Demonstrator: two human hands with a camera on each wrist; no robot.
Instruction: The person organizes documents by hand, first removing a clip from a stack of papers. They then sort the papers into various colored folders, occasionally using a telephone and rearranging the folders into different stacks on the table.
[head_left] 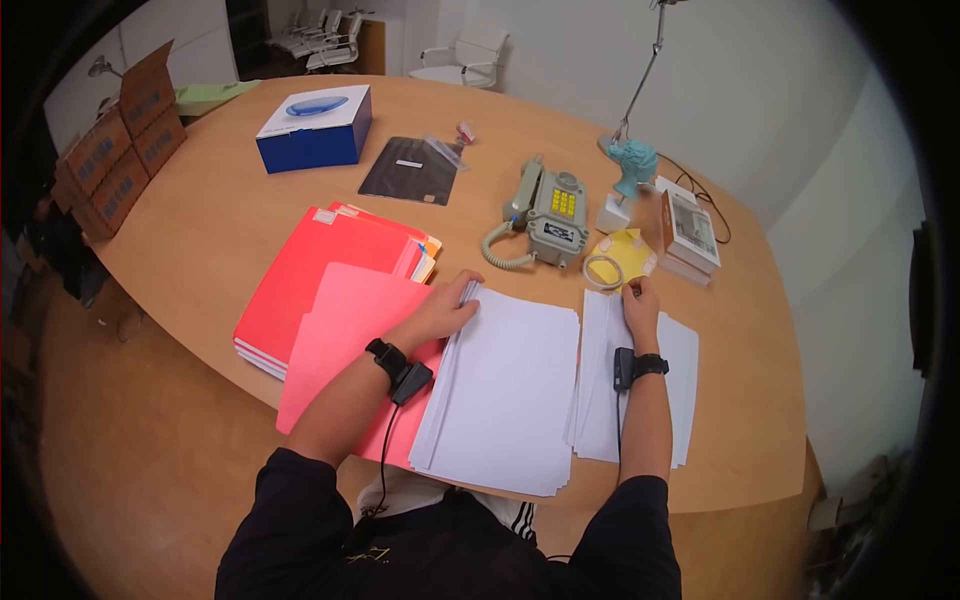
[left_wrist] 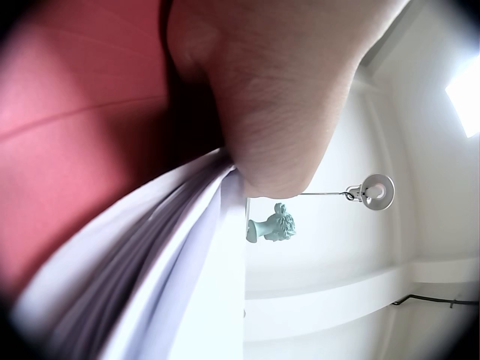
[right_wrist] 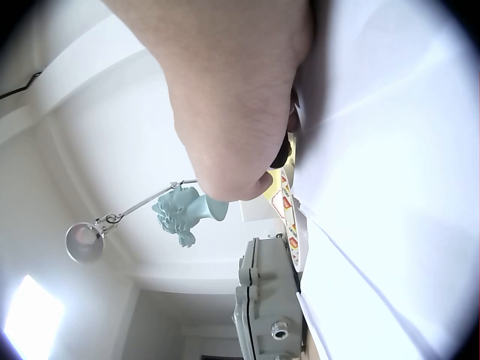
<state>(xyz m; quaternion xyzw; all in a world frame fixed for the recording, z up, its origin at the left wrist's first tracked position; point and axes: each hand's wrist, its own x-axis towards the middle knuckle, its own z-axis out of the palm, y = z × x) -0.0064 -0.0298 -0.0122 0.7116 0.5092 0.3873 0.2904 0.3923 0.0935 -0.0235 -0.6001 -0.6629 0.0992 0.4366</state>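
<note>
My left hand (head_left: 443, 308) grips the upper left edge of a thick stack of white paper (head_left: 515, 390). In the left wrist view the layered paper edges (left_wrist: 142, 262) fan out below the hand. My right hand (head_left: 641, 300) is at the top of a second spread of white sheets (head_left: 675, 400), its fingers curled. Between those fingers the right wrist view shows a small black object (right_wrist: 282, 153), mostly hidden, its kind unclear. Just left of this hand, a white ring (head_left: 588, 272) lies partly over a yellow piece (head_left: 628, 247).
A pink folder (head_left: 350, 320) lies partly under the left stack, beside red folders (head_left: 305, 265). Beyond are a grey telephone (head_left: 555, 215), a teal bust (head_left: 633, 165), a boxed book (head_left: 690, 230), a dark flat sheet (head_left: 410, 172) and a blue-white box (head_left: 315, 130). Brown cartons (head_left: 120, 160) stand far left.
</note>
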